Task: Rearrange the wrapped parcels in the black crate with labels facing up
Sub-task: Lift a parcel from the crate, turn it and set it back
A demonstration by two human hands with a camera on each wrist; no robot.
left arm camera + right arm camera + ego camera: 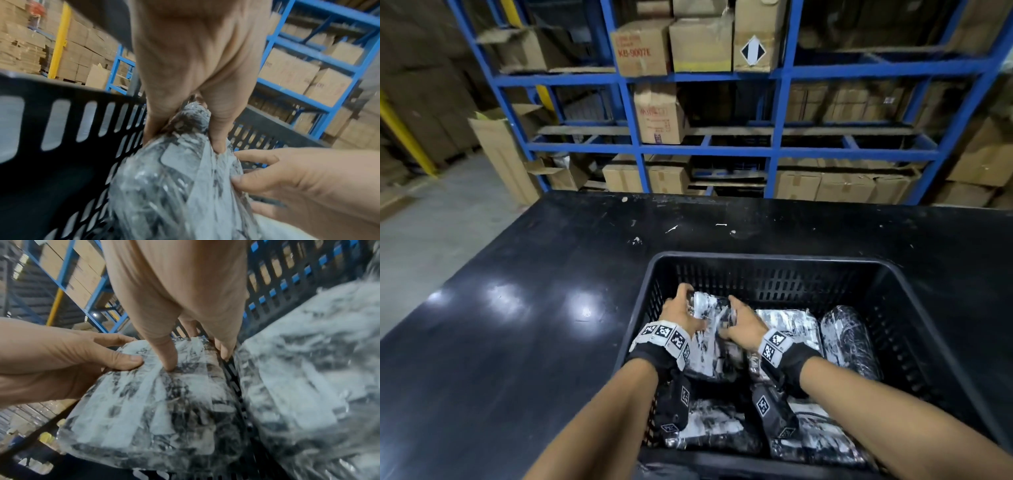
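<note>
Dim warehouse light, glare spots on the black table [517,301], wrist views blurred.

Well beyond the hands, a cardboard box [641,48] on the blue rack reads "KB-9007E" in red; other print is too blurred to read.

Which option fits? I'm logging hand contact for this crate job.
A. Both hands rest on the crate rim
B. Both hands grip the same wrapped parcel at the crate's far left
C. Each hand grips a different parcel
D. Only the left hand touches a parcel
B: the left hand and the right hand both grip one wrapped parcel inside the black crate.
</note>
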